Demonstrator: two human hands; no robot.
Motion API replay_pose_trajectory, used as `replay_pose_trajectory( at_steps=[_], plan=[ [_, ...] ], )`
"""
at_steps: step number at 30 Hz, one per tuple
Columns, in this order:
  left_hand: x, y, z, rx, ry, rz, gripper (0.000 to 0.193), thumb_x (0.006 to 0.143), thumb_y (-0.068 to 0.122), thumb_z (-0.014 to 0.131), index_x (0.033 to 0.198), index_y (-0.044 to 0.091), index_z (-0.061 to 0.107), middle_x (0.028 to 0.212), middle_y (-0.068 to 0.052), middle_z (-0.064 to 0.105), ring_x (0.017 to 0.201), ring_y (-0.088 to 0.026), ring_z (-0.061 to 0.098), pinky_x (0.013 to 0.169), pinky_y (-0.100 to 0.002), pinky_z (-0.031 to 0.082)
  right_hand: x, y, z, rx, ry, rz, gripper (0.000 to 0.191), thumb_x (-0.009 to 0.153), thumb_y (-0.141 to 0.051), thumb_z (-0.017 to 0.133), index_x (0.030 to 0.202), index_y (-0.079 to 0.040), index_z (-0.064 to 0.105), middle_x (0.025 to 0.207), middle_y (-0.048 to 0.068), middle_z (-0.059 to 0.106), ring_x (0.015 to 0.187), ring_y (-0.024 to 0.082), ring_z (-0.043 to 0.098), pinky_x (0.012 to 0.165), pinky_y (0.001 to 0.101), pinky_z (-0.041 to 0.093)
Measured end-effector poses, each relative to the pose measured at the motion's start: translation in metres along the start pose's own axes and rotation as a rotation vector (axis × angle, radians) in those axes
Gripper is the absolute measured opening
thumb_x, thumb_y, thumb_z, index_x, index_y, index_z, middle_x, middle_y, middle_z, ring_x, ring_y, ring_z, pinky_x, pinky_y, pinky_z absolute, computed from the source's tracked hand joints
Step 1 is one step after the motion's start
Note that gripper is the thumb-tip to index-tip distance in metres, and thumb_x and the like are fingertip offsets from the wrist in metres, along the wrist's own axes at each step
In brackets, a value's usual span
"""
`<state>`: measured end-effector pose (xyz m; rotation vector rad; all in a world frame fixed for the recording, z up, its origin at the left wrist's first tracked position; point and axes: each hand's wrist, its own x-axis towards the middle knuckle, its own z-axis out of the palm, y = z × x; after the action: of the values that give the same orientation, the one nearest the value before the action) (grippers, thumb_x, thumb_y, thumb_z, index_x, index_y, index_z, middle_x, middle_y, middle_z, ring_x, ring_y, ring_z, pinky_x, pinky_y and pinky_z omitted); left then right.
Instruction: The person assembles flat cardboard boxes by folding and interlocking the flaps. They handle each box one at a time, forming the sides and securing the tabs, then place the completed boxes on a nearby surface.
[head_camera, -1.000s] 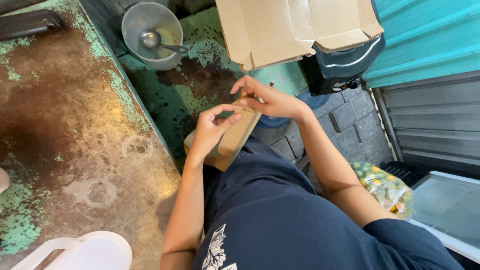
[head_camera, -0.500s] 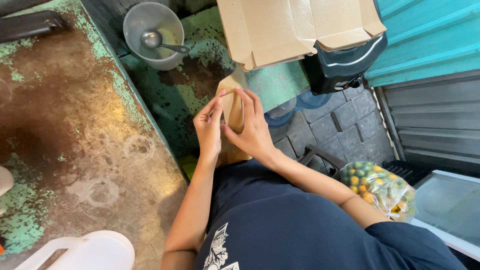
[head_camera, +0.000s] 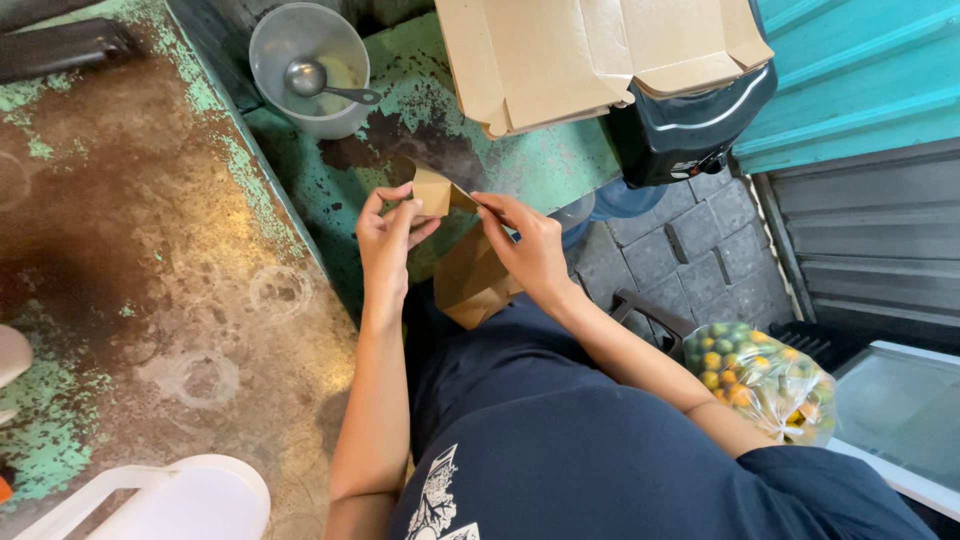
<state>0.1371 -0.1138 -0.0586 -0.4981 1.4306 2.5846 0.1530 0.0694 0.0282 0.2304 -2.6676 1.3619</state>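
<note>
Now our hands have drawn apart from where they sat pressed close together half a second ago, and the brown paper bag (head_camera: 470, 270) has opened at its top. Our left hand (head_camera: 385, 245) pinches one upper corner of the bag between thumb and fingers; our right hand (head_camera: 530, 250) pinches the opposite edge the same way. We hold the bag in the air above our lap, beside the worn green counter (head_camera: 330, 190). Its long axis runs from its mouth, pointing away from us toward the metal bowl (head_camera: 300, 60), down to its folded bottom near our body.
</note>
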Motion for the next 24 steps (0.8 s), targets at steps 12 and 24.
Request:
replay_pose_trajectory(
  at_steps=[12, 24],
  plan=[
    [-0.017, -0.021, 0.036, -0.118, -0.077, -0.088, 0.021, 0.089, 0.005, 0.076, 0.108, 0.000, 0.066, 0.100, -0.011, 0.077, 0.092, -0.016, 0.076, 0.085, -0.028, 0.062, -0.002, 0.011, 0.000, 0.142, 0.140, 0.146, 0.016, 0.098, -0.003, 0.070, 0.113, 0.002, 0.070, 0.099, 0.010, 0.079, 0.092, 0.008, 0.075, 0.079, 0.0269, 0.062],
    [-0.034, -0.012, 0.059, 0.238, 0.176, 0.270, 0.010, 0.091, 0.000, 0.078, 0.091, -0.006, 0.071, 0.086, -0.001, 0.073, 0.078, -0.002, 0.065, 0.072, -0.018, 0.053, 0.005, 0.008, -0.002, 0.229, 0.061, 0.134, 0.018, 0.100, -0.003, 0.067, 0.116, 0.003, 0.071, 0.107, 0.009, 0.077, 0.098, 0.008, 0.071, 0.087, 0.0265, 0.060]
  ],
)
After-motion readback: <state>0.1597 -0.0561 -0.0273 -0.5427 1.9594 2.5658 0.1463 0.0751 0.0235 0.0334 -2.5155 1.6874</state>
